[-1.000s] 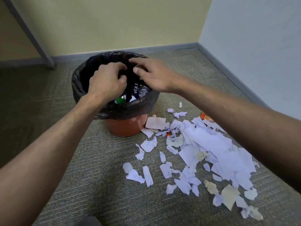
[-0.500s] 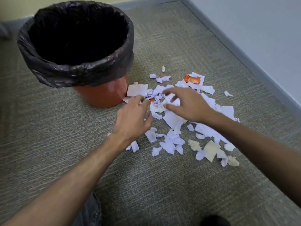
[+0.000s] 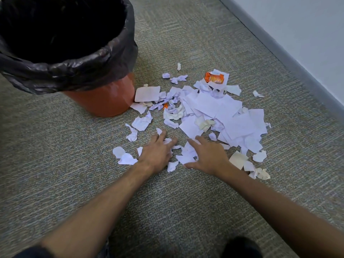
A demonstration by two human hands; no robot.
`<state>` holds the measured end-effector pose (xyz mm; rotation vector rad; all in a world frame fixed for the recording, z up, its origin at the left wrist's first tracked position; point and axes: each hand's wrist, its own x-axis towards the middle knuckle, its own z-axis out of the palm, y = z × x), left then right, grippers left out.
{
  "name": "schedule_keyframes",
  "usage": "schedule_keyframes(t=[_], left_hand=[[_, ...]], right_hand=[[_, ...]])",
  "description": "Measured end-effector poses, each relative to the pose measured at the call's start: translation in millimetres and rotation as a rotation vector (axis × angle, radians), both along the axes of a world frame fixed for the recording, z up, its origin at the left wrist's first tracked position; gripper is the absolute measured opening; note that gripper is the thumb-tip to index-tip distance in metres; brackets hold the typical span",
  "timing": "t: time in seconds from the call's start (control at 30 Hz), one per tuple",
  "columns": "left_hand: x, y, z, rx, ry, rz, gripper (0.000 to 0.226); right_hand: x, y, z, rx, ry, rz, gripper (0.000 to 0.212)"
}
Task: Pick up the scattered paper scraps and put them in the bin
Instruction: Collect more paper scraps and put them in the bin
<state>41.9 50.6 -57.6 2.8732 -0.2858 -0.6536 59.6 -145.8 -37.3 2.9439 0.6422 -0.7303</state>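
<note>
Several white paper scraps (image 3: 219, 112) lie scattered on the carpet, right of the bin. The orange bin (image 3: 104, 97), lined with a black bag (image 3: 70, 71), stands at the upper left. My left hand (image 3: 158, 151) rests palm down on small scraps at the pile's near edge, fingers spread. My right hand (image 3: 206, 155) lies flat beside it on other scraps, fingers apart. Neither hand has lifted anything. An orange wrapper (image 3: 214, 78) sits at the far side of the pile.
Grey-green carpet (image 3: 74, 183) covers the floor. A grey skirting board (image 3: 290, 53) and pale wall run along the right. A beige card piece (image 3: 238, 159) lies right of my right hand. A dark shape, perhaps a shoe (image 3: 242, 246), shows at the bottom.
Both hands left the bin's mouth and came down to the carpet, then shifted nearer to the pile's front edge. The view tilted down and closer.
</note>
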Motion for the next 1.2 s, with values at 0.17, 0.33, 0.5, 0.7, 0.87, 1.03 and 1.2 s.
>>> schedule_keyframes(t=[0.17,0.33,0.5,0.7,0.87,1.03,1.2], left_hand=[[5,3,-6,-0.054,-0.025,0.007,0.041],[7,2,-9,-0.092,-0.056,0.037,0.036],[4,2,-2,-0.146,-0.119,0.018,0.03],[11,11,31,-0.249,-0.283,0.038,0.015],[31,29,91,-0.302,-0.516,0.091,0.008],[56,55,159,-0.33,-0.721,0.072,0.011],[81,93,224,-0.337,-0.875,0.175,0.018]], right_hand=[[-3,8,-14,0.024,0.001,0.035,0.087],[-5,8,-21,0.163,0.002,0.065,0.054],[-6,4,-24,0.342,0.007,0.016,0.031],[9,1,11,0.731,0.027,-0.265,0.022],[35,16,80,0.916,-0.027,-0.261,0.015],[70,43,150,0.992,-0.144,-0.141,0.015],[106,90,216,1.009,-0.256,-0.063,0.015]])
